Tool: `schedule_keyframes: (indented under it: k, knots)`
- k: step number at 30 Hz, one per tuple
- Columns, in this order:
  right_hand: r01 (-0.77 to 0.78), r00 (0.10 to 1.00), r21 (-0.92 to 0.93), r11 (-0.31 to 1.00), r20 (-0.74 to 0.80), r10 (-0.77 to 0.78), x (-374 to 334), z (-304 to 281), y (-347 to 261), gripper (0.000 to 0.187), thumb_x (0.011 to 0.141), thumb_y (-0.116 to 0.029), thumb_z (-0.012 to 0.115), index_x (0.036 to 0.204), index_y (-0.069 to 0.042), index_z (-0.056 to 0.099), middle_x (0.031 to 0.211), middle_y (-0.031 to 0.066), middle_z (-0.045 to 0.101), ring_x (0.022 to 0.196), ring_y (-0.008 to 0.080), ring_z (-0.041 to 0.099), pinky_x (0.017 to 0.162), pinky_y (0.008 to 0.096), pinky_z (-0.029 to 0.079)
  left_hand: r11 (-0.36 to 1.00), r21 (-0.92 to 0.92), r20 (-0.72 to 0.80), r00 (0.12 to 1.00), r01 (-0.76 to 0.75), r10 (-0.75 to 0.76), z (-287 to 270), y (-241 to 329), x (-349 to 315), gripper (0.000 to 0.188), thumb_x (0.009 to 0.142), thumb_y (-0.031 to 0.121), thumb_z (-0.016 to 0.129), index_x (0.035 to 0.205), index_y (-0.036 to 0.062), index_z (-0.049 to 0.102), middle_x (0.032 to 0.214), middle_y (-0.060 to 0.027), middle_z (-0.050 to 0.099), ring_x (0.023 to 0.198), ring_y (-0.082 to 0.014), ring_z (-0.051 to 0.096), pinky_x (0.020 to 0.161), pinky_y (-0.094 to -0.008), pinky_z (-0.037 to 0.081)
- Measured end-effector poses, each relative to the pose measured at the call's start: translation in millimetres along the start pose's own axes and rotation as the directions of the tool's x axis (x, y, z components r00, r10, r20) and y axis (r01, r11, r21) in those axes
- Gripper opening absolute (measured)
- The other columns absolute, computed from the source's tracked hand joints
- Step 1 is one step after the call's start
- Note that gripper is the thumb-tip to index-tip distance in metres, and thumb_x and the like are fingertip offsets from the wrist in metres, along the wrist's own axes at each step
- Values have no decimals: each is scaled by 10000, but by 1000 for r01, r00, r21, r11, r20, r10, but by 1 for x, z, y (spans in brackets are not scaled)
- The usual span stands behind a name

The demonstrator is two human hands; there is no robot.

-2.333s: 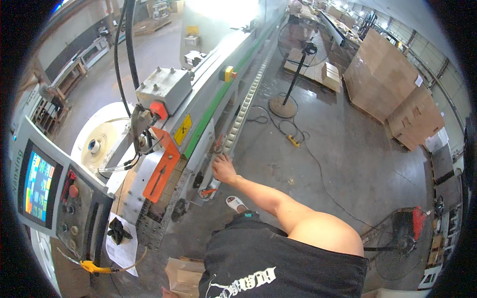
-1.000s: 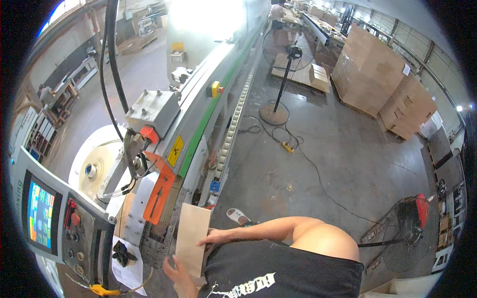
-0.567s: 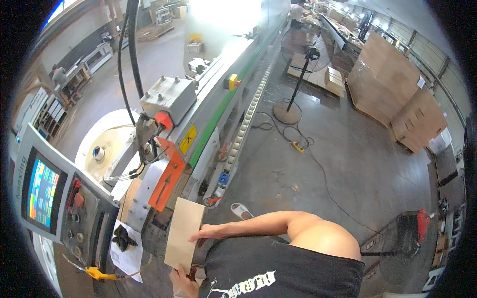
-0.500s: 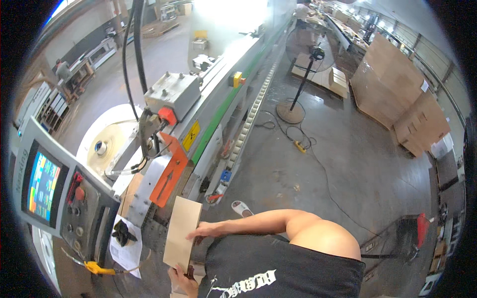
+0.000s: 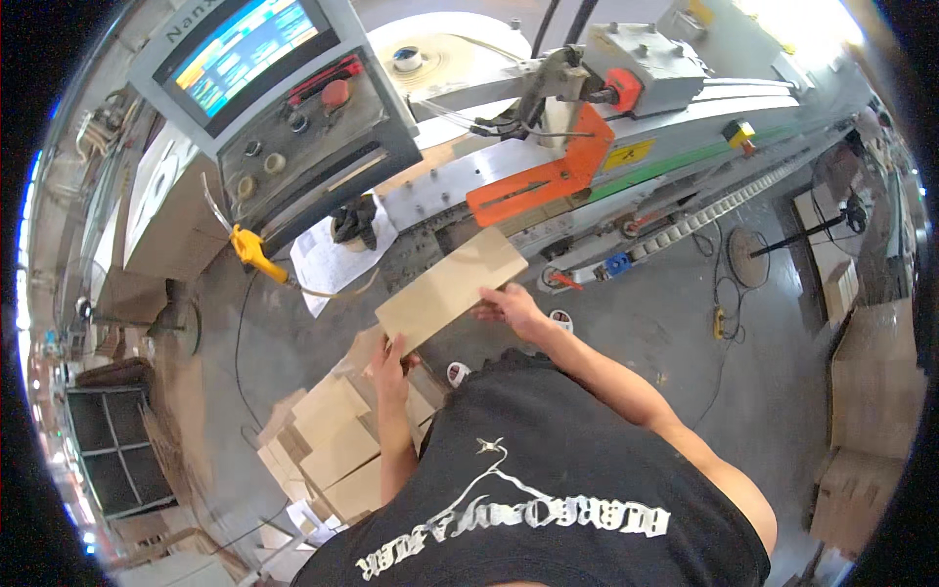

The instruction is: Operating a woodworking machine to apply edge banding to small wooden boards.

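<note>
A pale rectangular wooden board (image 5: pixel 445 289) is held in front of my body, slanting up to the right. My left hand (image 5: pixel 391 360) grips its lower left end, thumb on top and fingers partly hidden underneath. On the near edge, toward the right end, my right hand (image 5: pixel 509 307) pinches the board. Its far right end lies close to the machine's metal bed (image 5: pixel 430 191), just below the orange guard plate (image 5: pixel 538 181); whether they touch I cannot tell.
Below my left arm are stacked wooden boards (image 5: pixel 328 421). A control panel with a lit screen (image 5: pixel 245 64) stands at upper left, a yellow air gun (image 5: pixel 256 256) hanging below it. A roller rail (image 5: pixel 704 217) runs rightward. A fan (image 5: pixel 802 233) and cartons (image 5: pixel 875 391) stand at right.
My view has turned left, so the machine now lies across the top and the board stack shows. The board stays in both hands, now tilted more across my body.
</note>
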State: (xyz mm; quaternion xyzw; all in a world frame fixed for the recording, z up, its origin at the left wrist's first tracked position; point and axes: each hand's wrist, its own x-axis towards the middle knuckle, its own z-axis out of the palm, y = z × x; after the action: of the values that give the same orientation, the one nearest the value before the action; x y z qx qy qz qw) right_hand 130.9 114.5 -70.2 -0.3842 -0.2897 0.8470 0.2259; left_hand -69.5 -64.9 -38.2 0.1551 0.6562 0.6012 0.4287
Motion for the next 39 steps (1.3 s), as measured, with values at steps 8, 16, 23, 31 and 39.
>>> schedule_keyframes:
  k: [8, 16, 23, 31, 39]
  knots:
    - [121, 990, 182, 976, -96, -105, 36, 13, 9, 259, 898, -55, 532, 1124, 69, 506, 1045, 147, 598, 961, 252, 637, 789, 315, 544, 996, -36, -226, 971, -84, 74, 1, -12, 58, 432, 893, 199, 633, 1201, -36, 441, 865, -104, 628, 697, -136, 594, 598, -246, 465]
    - [206, 972, 131, 970, -144, -187, 53, 37, 7, 340, 822, 48, 488, 1155, 112, 511, 1114, 165, 594, 1008, 226, 609, 840, 313, 511, 888, 459, -224, 966, -11, 127, -17, -21, 95, 425, 878, 171, 644, 1244, -4, 517, 741, -69, 612, 554, -138, 580, 480, -262, 459]
    - [200, 967, 220, 955, -200, -157, 71, 33, -4, 343, 794, 56, 494, 1133, 110, 513, 1134, 170, 582, 1077, 287, 579, 898, 358, 506, 896, 442, -198, 971, -31, 131, 3, -18, 110, 522, 860, 233, 645, 1313, 23, 492, 676, -51, 590, 542, -124, 551, 489, -280, 443]
    - [193, 935, 227, 954, -339, -109, 70, -2, -38, 304, 774, 65, 430, 1062, 132, 501, 1102, 232, 573, 1019, 337, 610, 871, 417, 523, 987, -63, 22, 989, 145, -144, 35, 3, 105, 499, 896, 136, 590, 1366, 74, 435, 685, -39, 585, 503, -91, 506, 396, -232, 333]
    - [189, 856, 104, 977, -505, -112, 69, -68, -77, 352, 769, 45, 438, 1110, 70, 523, 1086, 184, 608, 969, 279, 624, 839, 373, 523, 955, -140, 324, 924, 260, -204, 92, 3, 98, 567, 909, 109, 572, 1432, 172, 360, 715, -28, 597, 510, -72, 499, 411, -209, 342]
